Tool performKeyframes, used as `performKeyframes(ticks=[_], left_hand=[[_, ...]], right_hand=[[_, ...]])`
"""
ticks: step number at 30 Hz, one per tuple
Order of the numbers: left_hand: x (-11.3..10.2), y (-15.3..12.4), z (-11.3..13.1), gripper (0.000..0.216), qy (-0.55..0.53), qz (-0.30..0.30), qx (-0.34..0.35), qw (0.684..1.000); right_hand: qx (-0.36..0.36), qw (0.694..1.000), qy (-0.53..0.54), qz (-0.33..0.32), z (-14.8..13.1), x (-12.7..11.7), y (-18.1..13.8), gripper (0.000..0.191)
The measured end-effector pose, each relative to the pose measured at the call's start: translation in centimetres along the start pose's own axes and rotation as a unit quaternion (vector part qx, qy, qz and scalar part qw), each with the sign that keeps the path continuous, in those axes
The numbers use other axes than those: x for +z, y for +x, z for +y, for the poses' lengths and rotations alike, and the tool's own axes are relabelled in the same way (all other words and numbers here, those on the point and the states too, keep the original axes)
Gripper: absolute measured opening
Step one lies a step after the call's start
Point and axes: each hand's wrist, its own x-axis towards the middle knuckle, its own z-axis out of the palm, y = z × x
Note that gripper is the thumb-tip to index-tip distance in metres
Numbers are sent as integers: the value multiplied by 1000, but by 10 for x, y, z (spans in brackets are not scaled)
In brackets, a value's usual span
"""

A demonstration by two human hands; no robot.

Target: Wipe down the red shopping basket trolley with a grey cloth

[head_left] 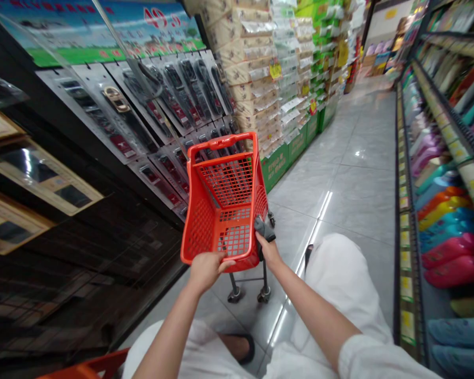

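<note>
A red plastic basket (201, 226) with lattice walls is in front of me, and inside it only its grid floor shows. Below it are the metal legs and casters (264, 293) of a cart. My left hand (207, 269) is closed over the basket's near rim, thumb pointing right along the edge. At the right side of the basket, my right hand (270, 250) is closed around a small grey and black piece (264, 229). Whether that piece is fixed to the cart cannot be made out.
Blister-packed belts (174, 84) hang on the left rack, with boxed goods (63, 168) nearer. Stacked cartons (253, 68) line the aisle beyond. Slippers (454, 231) fill the right shelves. Grey tile floor (359, 152) runs between. Part of another red item (89, 366) shows at bottom left.
</note>
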Motion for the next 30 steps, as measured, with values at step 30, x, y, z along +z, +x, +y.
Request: performKeyframes(ticks=[30], left_hand=[[-21,44,72,74,-12,38,-94,995]], right_hand=[[3,987,14,159,-19,-24,-6,37]])
